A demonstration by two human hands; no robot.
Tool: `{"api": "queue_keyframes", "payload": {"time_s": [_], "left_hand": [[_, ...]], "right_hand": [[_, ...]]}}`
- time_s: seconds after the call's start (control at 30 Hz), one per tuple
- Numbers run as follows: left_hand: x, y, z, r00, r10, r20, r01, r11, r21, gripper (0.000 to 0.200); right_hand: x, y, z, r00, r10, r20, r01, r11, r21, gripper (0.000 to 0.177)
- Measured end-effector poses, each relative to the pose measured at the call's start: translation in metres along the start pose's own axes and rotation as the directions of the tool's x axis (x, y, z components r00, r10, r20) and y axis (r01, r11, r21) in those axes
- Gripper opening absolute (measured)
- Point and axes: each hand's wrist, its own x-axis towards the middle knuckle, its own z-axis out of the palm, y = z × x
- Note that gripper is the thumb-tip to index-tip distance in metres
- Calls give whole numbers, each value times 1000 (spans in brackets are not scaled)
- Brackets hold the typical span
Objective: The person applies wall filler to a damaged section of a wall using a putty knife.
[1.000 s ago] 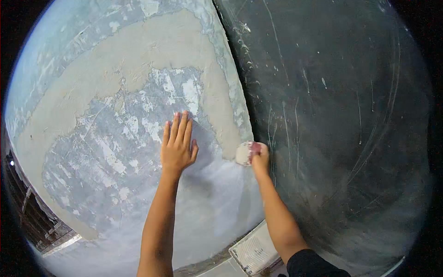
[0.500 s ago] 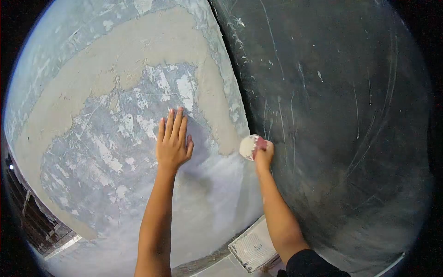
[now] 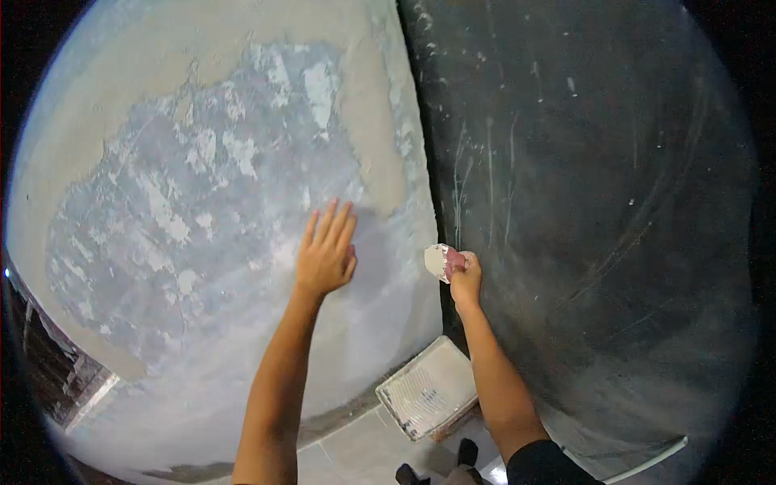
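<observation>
scraper: the scraper (image 3: 436, 261) is at the edge of the pale wall (image 3: 267, 299), beside the dark gap; a pale lump covers its blade. whether the blade touches the wall, i cannot tell.
right hand: the right hand (image 3: 466, 280) is closed narrow around the scraper's reddish handle.
left hand: the left hand (image 3: 325, 263) is open and wide, holding nothing, palm toward the wall and seemingly resting on it.
change: both hands have moved lower on the wall, and the view has tipped down with them. the scraper was level with the bottom end of the putty (image 3: 373, 137); now it is below that end, so the blade is beside a stretch with no beige coat.
putty: it arches around a patchy grey area, with one arm running down near the wall's edge.
dark wall: the dark wall (image 3: 598, 202), streaked and scratched, lies right of the gap.
floor: a ridged tray (image 3: 428, 388) lies on the floor (image 3: 347, 449), near two dark feet.
</observation>
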Motion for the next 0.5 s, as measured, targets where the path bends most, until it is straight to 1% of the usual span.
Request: {"api": "queue_keyframes", "payload": {"time_s": [0.07, 0.1, 0.17, 0.23, 0.3, 0.37, 0.4, 0.43, 0.5], "left_hand": [[-26, 18, 19, 999, -7, 46, 8, 1000, -28, 56], [-38, 27, 26, 997, 5, 73, -1, 998, -57, 56], [-63, 46, 37, 993, -10, 120, 24, 994, -110, 56], [-87, 65, 48, 982, -24, 190, 65, 975, -213, 55], [-110, 83, 59, 977, -41, 210, 96, 960, -262, 54], [-139, 100, 75, 963, -62, 262, 147, 936, -319, 54], [-154, 109, 82, 956, -68, 284, 166, 927, -335, 54], [-170, 118, 90, 938, -89, 334, 210, 914, -346, 55], [-200, 139, 103, 906, -116, 406, 276, 890, -362, 57]], "right_hand": [[-20, -3, -2, 999, 48, 15, -48, 998, 28, 20], [-26, 10, -2, 998, 63, 29, -63, 998, 16, 20], [-39, 42, -7, 991, 80, 105, -79, 997, -11, 22], [-59, 53, -12, 983, 135, 123, -130, 991, -41, 22], [-77, 65, -20, 971, 194, 137, -185, 980, -80, 22], [-92, 79, -31, 965, 196, 176, -164, 970, -178, 21], [-99, 91, -37, 967, 163, 197, -126, 974, -187, 17], [-104, 100, -44, 962, 189, 198, -147, 967, -210, 17], [-115, 119, -58, 957, 186, 223, -125, 957, -261, 17]]}}
